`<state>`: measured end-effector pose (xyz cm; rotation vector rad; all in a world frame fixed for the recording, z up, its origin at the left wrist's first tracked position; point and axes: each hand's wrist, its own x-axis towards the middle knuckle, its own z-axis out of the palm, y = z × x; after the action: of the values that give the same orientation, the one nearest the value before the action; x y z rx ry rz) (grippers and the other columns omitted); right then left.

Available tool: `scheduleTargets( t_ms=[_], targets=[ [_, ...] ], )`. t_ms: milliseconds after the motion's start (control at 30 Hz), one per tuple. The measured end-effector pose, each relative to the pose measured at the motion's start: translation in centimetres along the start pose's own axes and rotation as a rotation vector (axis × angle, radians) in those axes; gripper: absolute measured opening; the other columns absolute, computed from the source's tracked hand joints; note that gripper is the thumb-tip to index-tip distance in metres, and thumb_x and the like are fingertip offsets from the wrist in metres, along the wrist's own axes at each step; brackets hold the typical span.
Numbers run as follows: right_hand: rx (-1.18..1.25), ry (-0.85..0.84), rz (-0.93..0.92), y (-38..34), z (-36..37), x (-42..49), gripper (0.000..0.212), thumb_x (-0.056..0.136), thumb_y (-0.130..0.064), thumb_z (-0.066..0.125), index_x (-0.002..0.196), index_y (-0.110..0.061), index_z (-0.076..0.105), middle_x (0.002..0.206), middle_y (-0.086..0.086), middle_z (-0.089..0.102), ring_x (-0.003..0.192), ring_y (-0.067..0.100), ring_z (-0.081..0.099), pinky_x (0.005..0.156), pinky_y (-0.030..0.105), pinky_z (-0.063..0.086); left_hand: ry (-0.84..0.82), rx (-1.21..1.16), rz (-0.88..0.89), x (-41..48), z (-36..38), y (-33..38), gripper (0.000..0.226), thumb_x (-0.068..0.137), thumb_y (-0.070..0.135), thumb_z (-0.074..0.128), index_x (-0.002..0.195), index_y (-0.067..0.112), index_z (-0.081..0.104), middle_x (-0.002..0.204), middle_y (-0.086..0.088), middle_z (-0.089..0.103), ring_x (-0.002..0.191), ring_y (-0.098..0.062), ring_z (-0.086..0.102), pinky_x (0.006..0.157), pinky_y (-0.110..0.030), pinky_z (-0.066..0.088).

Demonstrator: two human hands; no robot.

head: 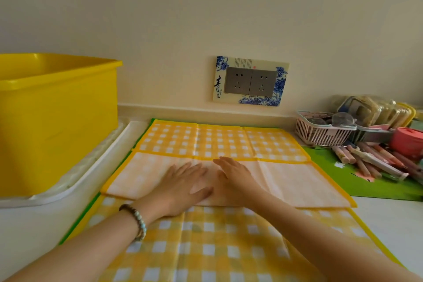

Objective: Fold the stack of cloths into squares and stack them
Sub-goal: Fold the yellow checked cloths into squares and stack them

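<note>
Counter (pixel 27 224) holds a bin (pixel 57 121) left, a basket (pixel 320 135) right. Left hand (pixel 183 185) and right hand (pixel 233 178) press flat, gripping nothing, on the cloth (pixel 297 181).

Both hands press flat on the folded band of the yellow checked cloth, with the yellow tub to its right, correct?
No. The head view shows the yellow tub to its left, not right. The left hand and right hand do press flat on the folded band of the yellow checked cloth.

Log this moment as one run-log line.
phase: pressing fold | left hand: open, flat on pale folded flap of yellow checked cloth | right hand: open, flat beside it | yellow plastic tub: left, untouched
</note>
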<state>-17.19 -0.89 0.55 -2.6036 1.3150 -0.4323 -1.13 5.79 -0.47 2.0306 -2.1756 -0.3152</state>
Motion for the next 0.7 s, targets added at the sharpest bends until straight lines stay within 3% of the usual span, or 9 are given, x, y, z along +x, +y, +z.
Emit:
scheduleTargets(
  t_ms=[67,133,200,333,567,700],
  targets=[
    [0.005,-0.029,0.035,-0.2,0.9,-0.5,0.045,0.101,-0.026,0.026,0.145,-0.021,0.029,0.156,-0.001,0.021,0.144,0.014,0.016,0.117,0.033,0.011,0.005,0.024,0.005,0.1,0.1,0.0,0.081,0.081,0.077,0.013,0.149,0.033,0.007,0.157,0.015,-0.003,0.144,-0.006,-0.008,0.117,-0.038,-0.004],
    [-0.016,-0.039,0.055,0.2,1.2,-1.2,0.047,0.102,-0.036,0.021,0.147,-0.025,0.025,0.157,-0.004,0.017,0.145,0.013,0.011,0.117,0.033,0.005,0.018,0.037,0.021,0.1,0.2,-0.2,0.107,0.058,0.09,-0.004,0.149,0.034,0.006,0.157,0.016,-0.004,0.144,-0.006,-0.008,0.117,-0.038,-0.003],
    [-0.061,-0.062,0.068,1.2,0.9,-1.8,0.05,0.099,-0.046,0.021,0.148,-0.033,0.02,0.158,-0.007,0.013,0.145,0.012,0.007,0.117,0.034,0.003,0.022,0.03,0.022,0.1,0.2,-0.3,0.118,0.047,0.091,-0.013,0.149,0.035,0.005,0.157,0.017,-0.005,0.144,-0.006,-0.009,0.117,-0.038,-0.004],
    [-0.112,-0.072,0.162,5.6,-0.8,-3.3,0.055,0.095,-0.058,0.023,0.147,-0.041,0.016,0.158,-0.011,0.008,0.146,0.011,0.004,0.118,0.034,0.002,0.013,0.039,0.026,-0.1,0.2,-0.4,0.11,0.054,0.092,-0.003,0.149,0.037,0.003,0.156,0.019,-0.008,0.143,-0.005,-0.012,0.117,-0.04,-0.006],
    [-0.228,-0.107,0.336,13.8,-5.0,-7.0,0.054,0.097,-0.054,0.02,0.148,-0.039,0.011,0.158,-0.01,0.005,0.146,0.01,0.002,0.116,0.027,0.0,0.016,0.036,0.032,0.1,0.5,-0.5,0.119,0.046,0.096,-0.011,0.149,0.038,0.002,0.156,0.019,-0.008,0.143,-0.005,-0.011,0.117,-0.042,-0.006],
    [-0.217,-0.141,0.356,13.8,-5.2,-6.9,0.054,0.097,-0.053,0.02,0.149,-0.037,0.01,0.159,-0.009,0.005,0.146,0.012,0.0,0.117,0.03,-0.001,-0.004,0.036,0.032,-0.1,0.2,-0.3,0.103,0.057,0.091,0.0,0.148,0.043,0.003,0.156,0.018,-0.009,0.144,-0.008,-0.013,0.116,-0.043,-0.007]
  ],
)
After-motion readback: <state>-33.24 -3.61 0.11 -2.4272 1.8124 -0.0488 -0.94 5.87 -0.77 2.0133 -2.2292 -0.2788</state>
